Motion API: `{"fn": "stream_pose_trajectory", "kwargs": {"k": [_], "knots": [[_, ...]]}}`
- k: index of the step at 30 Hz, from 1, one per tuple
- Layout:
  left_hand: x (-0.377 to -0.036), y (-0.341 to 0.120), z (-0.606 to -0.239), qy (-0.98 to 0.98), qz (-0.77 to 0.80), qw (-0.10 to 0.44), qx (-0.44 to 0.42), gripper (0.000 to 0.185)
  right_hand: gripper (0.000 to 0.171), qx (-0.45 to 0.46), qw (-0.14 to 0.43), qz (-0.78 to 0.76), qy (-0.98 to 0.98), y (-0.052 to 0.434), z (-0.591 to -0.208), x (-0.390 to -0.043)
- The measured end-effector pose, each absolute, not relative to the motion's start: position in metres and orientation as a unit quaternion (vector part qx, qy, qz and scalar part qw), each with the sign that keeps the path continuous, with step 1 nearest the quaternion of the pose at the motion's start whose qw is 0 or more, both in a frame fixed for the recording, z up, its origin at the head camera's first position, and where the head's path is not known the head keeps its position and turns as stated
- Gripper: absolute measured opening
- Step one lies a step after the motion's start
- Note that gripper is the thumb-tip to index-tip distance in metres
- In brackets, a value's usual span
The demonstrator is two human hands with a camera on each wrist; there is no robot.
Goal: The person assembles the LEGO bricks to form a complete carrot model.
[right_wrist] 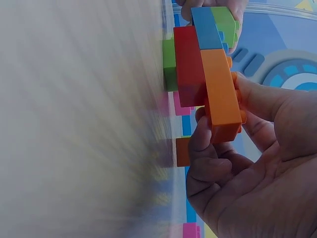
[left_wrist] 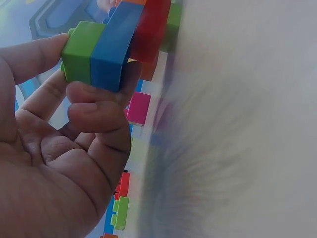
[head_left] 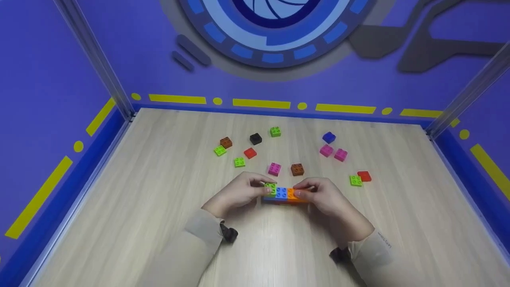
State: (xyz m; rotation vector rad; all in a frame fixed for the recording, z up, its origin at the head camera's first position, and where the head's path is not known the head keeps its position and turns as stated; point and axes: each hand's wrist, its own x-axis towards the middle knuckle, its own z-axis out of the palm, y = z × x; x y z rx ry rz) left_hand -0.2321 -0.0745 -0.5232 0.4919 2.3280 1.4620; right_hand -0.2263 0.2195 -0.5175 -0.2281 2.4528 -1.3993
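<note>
Hands share 1 brick stack [head_left: 283, 194] on the desk [head_left: 159, 223]: left hand [head_left: 235, 193] pinches its green end, right hand [head_left: 324, 196] its orange end, steadying both sides.

Loose building bricks lie scattered across a pale wood-grain tabletop [head_left: 131, 207] enclosed by purple walls [head_left: 44, 79] trimmed with yellow dashes and dots. At rear left, a brown brick [head_left: 226, 142] sits just beside a green one [head_left: 220, 150], with a black brick [head_left: 255, 138] and another green brick [head_left: 275, 131] nearby. A red brick [head_left: 250, 153] and a green brick [head_left: 239, 162] lie a little closer. At centre, a pink brick [head_left: 274, 169] sits near a second brown brick [head_left: 297, 169]. To the right, a blue brick [head_left: 328, 137] lies behind 2 pink bricks [head_left: 333, 152]; further right, a green brick [head_left: 356, 180] touches a flat red piece [head_left: 364, 176]. A blue-and-white circular emblem [head_left: 275, 28] marks the back wall.
</note>
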Motion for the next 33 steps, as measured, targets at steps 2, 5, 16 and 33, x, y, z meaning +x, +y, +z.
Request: {"fn": "stream_pose_trajectory", "kwargs": {"k": [2, 5, 16, 33], "knots": [[-0.232, -0.076, -0.523, 0.822, 0.513, 0.18, 0.171, 0.033, 0.019, -0.077, 0.157, -0.485, 0.857, 0.219, -0.518, -0.226], [-0.233, -0.079, -0.523, 0.814, 0.519, 0.199, 0.168, 0.034, 0.019, -0.075, 0.159, -0.48, 0.859, 0.219, -0.518, -0.227], [-0.233, -0.077, -0.524, 0.819, 0.513, 0.194, 0.17, 0.045, 0.021, -0.081, 0.16, -0.477, 0.861, 0.22, -0.518, -0.228], [-0.232, -0.07, -0.523, 0.821, 0.515, 0.17, 0.177, 0.041, 0.055, 0.081, 0.146, -0.564, 0.808, 0.292, -0.489, -0.297]]}}
